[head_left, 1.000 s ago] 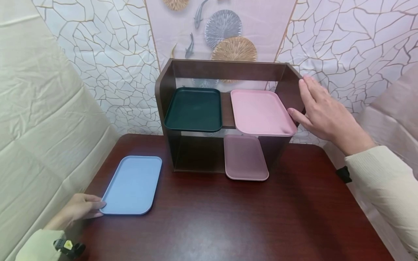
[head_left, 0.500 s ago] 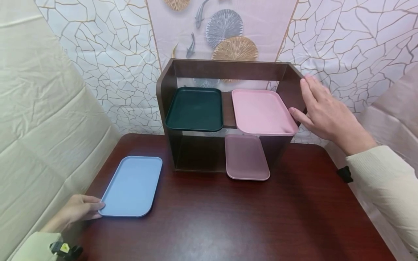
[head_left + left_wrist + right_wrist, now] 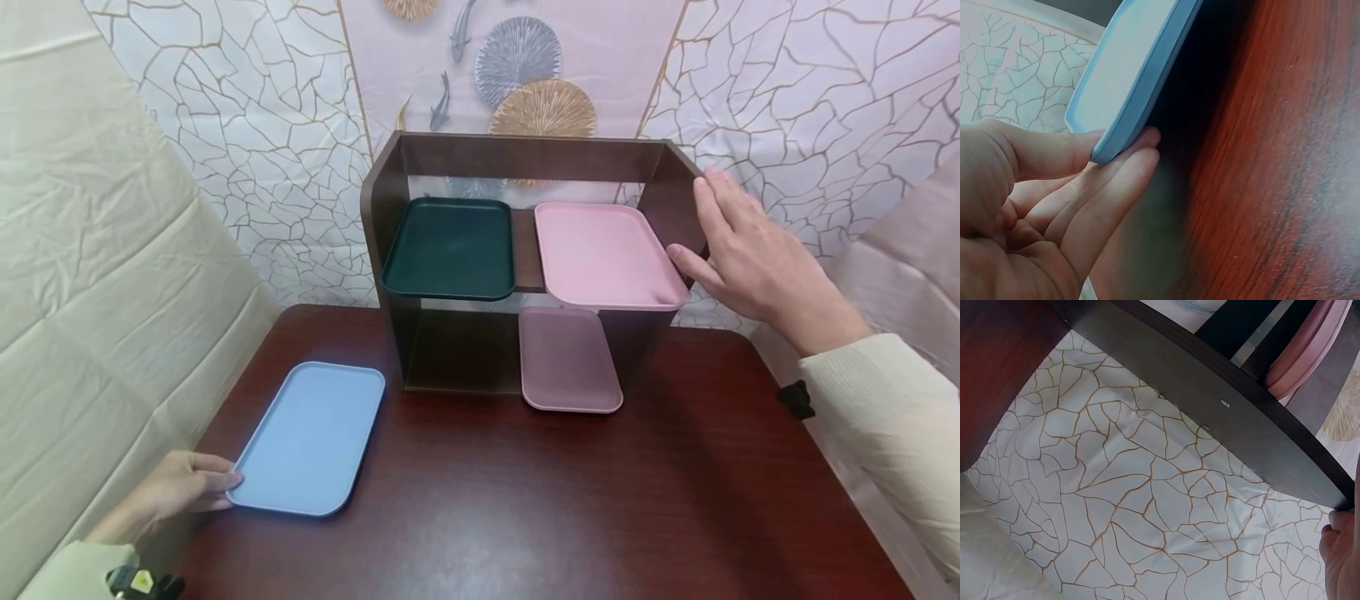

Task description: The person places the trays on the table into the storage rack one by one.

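In the head view, my left hand (image 3: 176, 492) pinches the near left corner of a light blue tray (image 3: 311, 437) at the table's left side. The left wrist view shows the thumb on top of this tray (image 3: 1129, 69) and fingers beneath, with a dark gap between the tray and the table. My right hand (image 3: 765, 258) rests against the right side panel of a dark brown two-tier shelf (image 3: 525, 158), its fingers extended along the panel's edge. A pink tray (image 3: 607, 254) lies on the upper tier beside that hand's thumb.
A dark green tray (image 3: 453, 250) lies on the upper tier's left. On the lower tier, a mauve tray (image 3: 570, 362) sits at the right, its front end sticking out. The shelf stands at the back of the red-brown table (image 3: 525, 500), before a patterned curtain (image 3: 787, 100).
The blue tray has turned slightly, its far end swinging right and its near edge coming closer, still pinched in my left hand. My right hand stays at the shelf's side.
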The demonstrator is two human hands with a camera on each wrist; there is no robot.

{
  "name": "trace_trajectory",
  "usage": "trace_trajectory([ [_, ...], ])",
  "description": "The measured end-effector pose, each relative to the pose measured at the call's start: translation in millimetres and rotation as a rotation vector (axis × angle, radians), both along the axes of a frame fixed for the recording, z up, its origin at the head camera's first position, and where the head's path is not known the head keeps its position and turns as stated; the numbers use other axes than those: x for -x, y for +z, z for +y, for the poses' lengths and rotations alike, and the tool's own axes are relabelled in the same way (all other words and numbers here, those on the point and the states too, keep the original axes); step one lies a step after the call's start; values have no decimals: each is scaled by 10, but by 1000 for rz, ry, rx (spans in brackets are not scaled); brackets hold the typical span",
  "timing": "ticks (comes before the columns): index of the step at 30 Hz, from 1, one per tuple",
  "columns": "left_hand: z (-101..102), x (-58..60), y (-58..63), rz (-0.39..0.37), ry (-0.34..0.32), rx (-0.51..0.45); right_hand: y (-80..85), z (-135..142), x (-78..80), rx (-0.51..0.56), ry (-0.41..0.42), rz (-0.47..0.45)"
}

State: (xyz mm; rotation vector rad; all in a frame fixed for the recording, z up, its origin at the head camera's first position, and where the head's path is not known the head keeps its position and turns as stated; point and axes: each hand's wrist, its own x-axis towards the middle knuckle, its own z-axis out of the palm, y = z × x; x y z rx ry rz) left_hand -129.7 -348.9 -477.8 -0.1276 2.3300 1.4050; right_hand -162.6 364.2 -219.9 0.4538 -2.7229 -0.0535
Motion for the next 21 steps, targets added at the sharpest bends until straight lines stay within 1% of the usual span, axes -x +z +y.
trace_trajectory([
  [8,60,-63,-4,18,-81,-25,0,-2,-4,2,-9,-5],
  [12,103,-83,-11,10,-115,-39,-2,2,-6,2,-5,2],
  [15,159,-100,-13,10,-142,-40,-2,2,-6,3,-1,3],
  [21,291,-129,7,-8,-177,-45,-3,-3,-9,7,-2,0],
])
